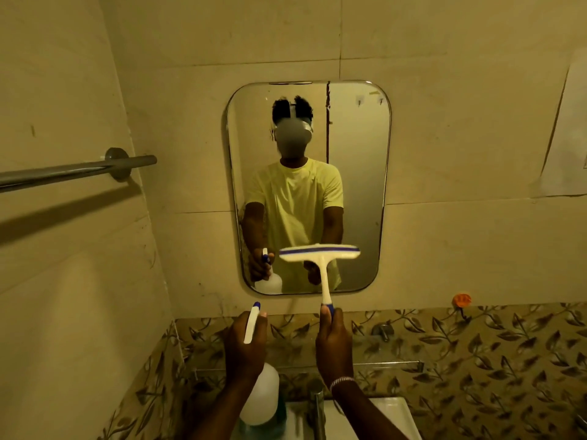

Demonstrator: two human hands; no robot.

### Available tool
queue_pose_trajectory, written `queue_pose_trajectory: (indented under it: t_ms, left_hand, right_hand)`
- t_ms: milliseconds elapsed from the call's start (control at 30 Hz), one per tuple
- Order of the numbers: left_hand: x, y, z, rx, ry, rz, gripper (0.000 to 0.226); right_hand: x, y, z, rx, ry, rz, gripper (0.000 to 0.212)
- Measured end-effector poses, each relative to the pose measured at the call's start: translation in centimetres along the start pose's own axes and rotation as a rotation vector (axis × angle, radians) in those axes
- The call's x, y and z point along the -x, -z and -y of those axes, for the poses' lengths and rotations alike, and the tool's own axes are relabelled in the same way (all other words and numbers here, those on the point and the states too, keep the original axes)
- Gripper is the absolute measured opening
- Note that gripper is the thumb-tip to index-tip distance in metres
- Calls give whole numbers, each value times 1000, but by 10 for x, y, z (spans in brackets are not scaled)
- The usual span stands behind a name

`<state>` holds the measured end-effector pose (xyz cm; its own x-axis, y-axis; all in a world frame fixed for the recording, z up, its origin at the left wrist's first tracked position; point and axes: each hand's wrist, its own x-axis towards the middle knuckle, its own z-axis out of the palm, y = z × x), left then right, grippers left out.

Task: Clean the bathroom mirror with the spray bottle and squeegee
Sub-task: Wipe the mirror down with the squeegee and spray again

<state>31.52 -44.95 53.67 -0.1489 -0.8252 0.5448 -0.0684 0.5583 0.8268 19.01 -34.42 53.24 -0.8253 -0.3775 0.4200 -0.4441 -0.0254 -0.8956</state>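
Translucent plastic spray bottle [261, 396], blue liquid low inside, was gripped in our left hand [246, 347]; right-hand [334, 344] fingers wrapped the white squeegee [320, 255] handle before the rounded mirror [355, 185].

In front of me the wall [444, 138] is faced with large plain beige tiles with thin joint lines, lit by a dim yellowish light, and a band of tiles with a dark leaf pattern [476, 360] runs below them. A grey metal towel rail [73, 171] is fixed to the wall on my left and casts a broad shadow beneath it. Low in my view stand a chrome tap [316, 408] and the white rim of the basin [390, 414], with a small orange hook [461, 300] on the wall to the right.
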Motion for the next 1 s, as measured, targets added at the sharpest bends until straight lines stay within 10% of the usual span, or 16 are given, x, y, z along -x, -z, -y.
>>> queue_pose_trajectory:
  t_ms: [433, 1000]
  left_hand:
    - [12, 8, 7, -33, 97, -53, 12]
    - [-11, 16, -1, 33, 52, -102, 23]
  right_hand:
    - [47, 14, -49, 100, -326, 77, 39]
    - [-156, -3, 286, -201, 262, -62, 38]
